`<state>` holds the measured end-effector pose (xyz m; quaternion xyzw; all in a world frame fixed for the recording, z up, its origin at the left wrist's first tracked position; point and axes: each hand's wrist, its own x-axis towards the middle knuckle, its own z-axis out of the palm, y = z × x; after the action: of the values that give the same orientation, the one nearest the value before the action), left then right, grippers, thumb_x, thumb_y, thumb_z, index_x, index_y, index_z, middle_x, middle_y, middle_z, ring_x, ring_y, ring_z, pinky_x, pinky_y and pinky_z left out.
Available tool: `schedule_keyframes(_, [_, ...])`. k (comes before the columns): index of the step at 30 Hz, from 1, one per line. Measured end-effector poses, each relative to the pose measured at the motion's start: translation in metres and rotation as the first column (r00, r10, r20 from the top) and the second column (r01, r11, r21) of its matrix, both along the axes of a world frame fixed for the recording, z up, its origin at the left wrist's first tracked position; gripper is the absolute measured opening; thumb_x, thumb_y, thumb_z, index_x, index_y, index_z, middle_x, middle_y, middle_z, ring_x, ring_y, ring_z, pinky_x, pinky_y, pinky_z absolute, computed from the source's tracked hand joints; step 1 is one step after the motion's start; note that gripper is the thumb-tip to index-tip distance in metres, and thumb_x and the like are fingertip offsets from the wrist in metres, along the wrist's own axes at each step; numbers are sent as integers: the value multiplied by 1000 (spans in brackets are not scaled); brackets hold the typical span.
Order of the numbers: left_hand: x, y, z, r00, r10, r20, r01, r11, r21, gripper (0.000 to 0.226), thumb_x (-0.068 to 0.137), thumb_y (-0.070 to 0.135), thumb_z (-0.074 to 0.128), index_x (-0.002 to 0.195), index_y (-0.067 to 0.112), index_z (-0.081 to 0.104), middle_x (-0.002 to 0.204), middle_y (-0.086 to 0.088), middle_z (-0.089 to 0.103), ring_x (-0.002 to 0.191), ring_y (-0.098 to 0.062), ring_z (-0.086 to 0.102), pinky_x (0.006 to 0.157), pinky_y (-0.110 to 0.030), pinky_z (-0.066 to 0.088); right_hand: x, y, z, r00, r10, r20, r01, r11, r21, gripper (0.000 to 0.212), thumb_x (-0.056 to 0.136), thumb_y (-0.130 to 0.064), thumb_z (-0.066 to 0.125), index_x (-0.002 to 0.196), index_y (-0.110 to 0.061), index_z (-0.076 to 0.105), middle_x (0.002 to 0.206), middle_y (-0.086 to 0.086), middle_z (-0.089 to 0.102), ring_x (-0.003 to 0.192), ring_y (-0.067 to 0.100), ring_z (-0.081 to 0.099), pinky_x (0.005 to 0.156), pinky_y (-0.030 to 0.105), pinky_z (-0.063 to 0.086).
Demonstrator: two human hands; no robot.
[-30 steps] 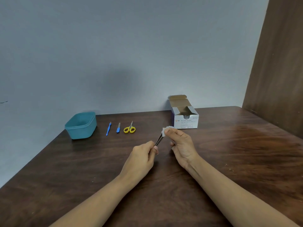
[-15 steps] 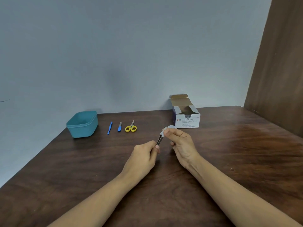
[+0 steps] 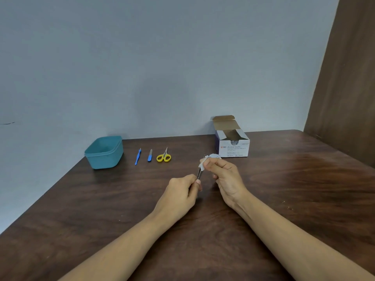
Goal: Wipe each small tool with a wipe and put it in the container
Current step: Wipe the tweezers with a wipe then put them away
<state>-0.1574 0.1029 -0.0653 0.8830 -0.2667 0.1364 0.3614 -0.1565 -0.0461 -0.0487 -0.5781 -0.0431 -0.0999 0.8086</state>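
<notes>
My left hand (image 3: 180, 191) pinches the lower end of a thin metal tool (image 3: 199, 173), probably tweezers, held above the table's middle. My right hand (image 3: 225, 175) pinches a small white wipe (image 3: 203, 163) wrapped round the tool's upper part. Far left on the table stands the teal container (image 3: 104, 152), open on top. To its right lie a blue slim tool (image 3: 138, 156), a short blue-handled tool (image 3: 150, 155) and yellow-handled scissors (image 3: 164, 156), in a row.
An open white box of alcohol swabs (image 3: 233, 146) stands at the back, right of centre, near the wall. A brown wooden panel (image 3: 345, 78) rises at the right. The dark wooden table (image 3: 294, 189) stretches to the front.
My right hand with the wipe has slid a little along the tool; my left hand keeps its hold. The camera view has shifted slightly.
</notes>
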Motion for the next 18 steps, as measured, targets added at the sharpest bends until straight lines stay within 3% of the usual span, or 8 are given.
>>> schedule_keyframes(2, [0, 0, 0, 1000, 2, -4, -2, 1000, 3, 27, 100, 28, 43, 85, 19, 64, 65, 4, 62, 60, -10, 60, 60, -24, 49, -2, 1, 1, 1000, -9, 7, 9, 1000, -6, 9, 81, -4, 68, 76, -11, 70, 75, -9, 73, 74, -8, 64, 66, 11, 42])
schedule_keyframes(6, [0, -1, -1, 1000, -22, -11, 22, 1000, -2, 26, 100, 29, 43, 85, 20, 62, 65, 3, 63, 62, -8, 60, 59, -17, 46, -2, 3, 1, 999, -39, 5, 39, 999, -32, 12, 80, -6, 70, 70, -13, 68, 65, -13, 69, 65, -10, 60, 69, 18, 38])
schedule_keyframes(11, [0, 0, -1, 999, -31, 4, 32, 999, -36, 27, 100, 27, 43, 86, 16, 64, 64, 2, 62, 61, -10, 60, 59, -20, 47, -1, 3, -1, 999, -42, 1, 42, 999, -22, 11, 83, -13, 69, 72, -16, 70, 71, -14, 71, 67, -11, 59, 74, 21, 37])
schedule_keyframes(18, [1, 0, -2, 1000, -10, 6, 10, 1000, -23, 26, 100, 26, 43, 84, 20, 64, 64, 4, 62, 60, -4, 58, 55, -10, 42, 2, 1, -2, 1000, -1, 17, 2, 999, -38, 10, 83, -4, 66, 74, -8, 69, 83, -3, 72, 78, -7, 65, 67, 7, 43])
